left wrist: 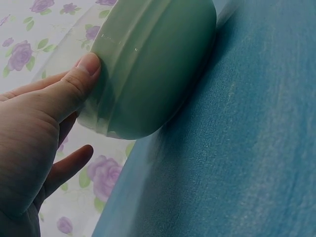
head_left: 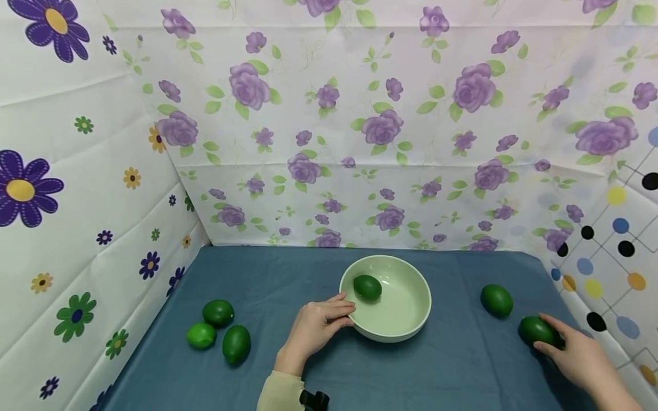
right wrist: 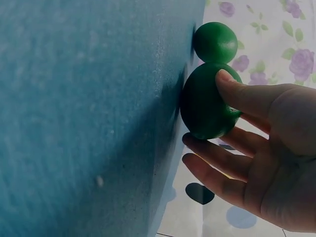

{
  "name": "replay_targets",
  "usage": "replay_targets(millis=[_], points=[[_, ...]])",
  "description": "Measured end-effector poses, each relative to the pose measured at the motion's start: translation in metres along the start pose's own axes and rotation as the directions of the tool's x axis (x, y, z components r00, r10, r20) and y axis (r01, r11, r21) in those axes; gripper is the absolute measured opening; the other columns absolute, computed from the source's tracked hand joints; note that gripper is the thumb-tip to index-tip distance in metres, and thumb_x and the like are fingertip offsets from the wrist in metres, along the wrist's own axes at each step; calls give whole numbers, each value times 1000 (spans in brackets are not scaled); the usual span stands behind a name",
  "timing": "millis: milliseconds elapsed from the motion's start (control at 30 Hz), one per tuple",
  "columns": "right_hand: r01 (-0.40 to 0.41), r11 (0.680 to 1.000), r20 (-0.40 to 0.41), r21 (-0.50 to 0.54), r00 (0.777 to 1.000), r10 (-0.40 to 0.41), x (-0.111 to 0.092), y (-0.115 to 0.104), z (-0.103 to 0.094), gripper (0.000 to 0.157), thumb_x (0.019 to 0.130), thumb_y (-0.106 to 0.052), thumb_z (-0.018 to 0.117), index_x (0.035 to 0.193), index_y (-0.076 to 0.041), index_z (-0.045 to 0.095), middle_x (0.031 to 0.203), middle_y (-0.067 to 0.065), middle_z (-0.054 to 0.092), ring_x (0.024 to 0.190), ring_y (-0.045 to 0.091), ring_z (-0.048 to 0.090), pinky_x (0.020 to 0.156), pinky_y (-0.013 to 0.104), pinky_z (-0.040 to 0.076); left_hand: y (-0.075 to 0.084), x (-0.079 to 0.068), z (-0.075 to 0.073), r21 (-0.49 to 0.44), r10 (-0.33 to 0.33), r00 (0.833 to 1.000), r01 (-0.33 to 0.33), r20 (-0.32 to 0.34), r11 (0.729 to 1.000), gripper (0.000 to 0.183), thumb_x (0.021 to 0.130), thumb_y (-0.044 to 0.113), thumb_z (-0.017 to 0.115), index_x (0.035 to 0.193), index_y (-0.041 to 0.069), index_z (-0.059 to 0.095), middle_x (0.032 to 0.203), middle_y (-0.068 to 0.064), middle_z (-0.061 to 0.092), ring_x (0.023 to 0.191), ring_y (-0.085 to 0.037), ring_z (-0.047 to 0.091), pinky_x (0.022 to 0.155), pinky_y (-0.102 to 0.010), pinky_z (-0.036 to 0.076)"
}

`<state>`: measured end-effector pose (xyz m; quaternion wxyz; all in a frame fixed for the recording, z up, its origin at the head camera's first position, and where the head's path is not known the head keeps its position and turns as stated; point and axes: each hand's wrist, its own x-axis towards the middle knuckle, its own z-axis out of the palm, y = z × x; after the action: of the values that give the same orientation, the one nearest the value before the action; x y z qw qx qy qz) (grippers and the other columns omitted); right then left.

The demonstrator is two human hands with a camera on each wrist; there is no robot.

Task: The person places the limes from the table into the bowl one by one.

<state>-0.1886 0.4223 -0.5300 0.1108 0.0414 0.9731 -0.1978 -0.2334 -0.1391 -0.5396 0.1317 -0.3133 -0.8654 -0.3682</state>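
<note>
My left hand (head_left: 319, 325) holds the rim of a pale green bowl (head_left: 406, 314), fingers over the edge and thumb (left wrist: 81, 76) against the outer wall. Inside that bowl, toward its left, lies one dark green lime (head_left: 367, 287). At the far right, my right hand (head_left: 578, 351) grips another dark green lime (head_left: 537, 331) on the table, its thumb on the near side. In the right wrist view this lime (right wrist: 205, 103) touches the cloth, and a further lime (right wrist: 216, 42) shows behind it. That further lime (head_left: 496, 301) rests just left of my right hand in the head view.
On the left of the blue tablecloth (head_left: 277, 274) sit a dark lime (head_left: 218, 313), a brighter lime (head_left: 201, 335) and another dark lime (head_left: 236, 345), close together. Flowered cloth (head_left: 308, 114) hangs along the back, with a dotted cloth (head_left: 617, 257) at the right.
</note>
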Motion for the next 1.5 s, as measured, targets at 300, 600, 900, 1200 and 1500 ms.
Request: replay_targets(millis=[300, 600, 900, 1200, 1500], points=[[3, 1000, 0, -9, 1000, -3, -2, -3, -2, 100, 98, -54, 76, 160, 12, 32, 138, 50, 49, 109, 66, 59, 79, 69, 54, 2, 2, -2, -4, 18, 1000, -18, -12, 1000, 36, 92, 32, 83, 124, 17, 84, 128, 12, 75, 134, -12, 63, 103, -34, 58], [-3, 1000, 32, 11, 999, 2, -4, -1, -1, 98, 105, -53, 66, 159, 17, 24, 145, 51, 40, 119, 70, 52, 85, 71, 52, 1, 2, -1, 7, 20, 1000, -19, -8, 1000, 36, 91, 33, 83, 124, 18, 84, 128, 13, 75, 134, -8, 62, 102, -34, 58], [-5, 1000, 27, 20, 1000, 5, -4, -1, -2, 104, 104, -61, 63, 158, 19, 25, 143, 52, 42, 115, 69, 55, 81, 67, 54, 2, 3, -2, -3, 22, 1000, -22, -14, 1000, 36, 91, 33, 83, 124, 17, 84, 128, 11, 75, 134, -10, 62, 103, -34, 58], [-1, 1000, 15, 15, 1000, 1, -4, -3, 0, 104, 101, -60, 68, 155, 20, 31, 140, 51, 45, 115, 68, 56, 80, 66, 54, 1, 1, -1, -6, 12, 1000, -12, -7, 1000, 36, 92, 32, 83, 124, 17, 84, 128, 11, 75, 133, -18, 64, 102, -36, 59], [21, 1000, -11, 13, 1000, -21, -7, -5, 4, 102, 100, -61, 69, 153, 19, 35, 138, 51, 49, 114, 68, 57, 79, 66, 55, 2, 1, 0, 6, 8, 1000, -8, -2, 1000, 35, 92, 33, 83, 123, 17, 84, 128, 12, 75, 134, -15, 64, 103, -36, 58]])
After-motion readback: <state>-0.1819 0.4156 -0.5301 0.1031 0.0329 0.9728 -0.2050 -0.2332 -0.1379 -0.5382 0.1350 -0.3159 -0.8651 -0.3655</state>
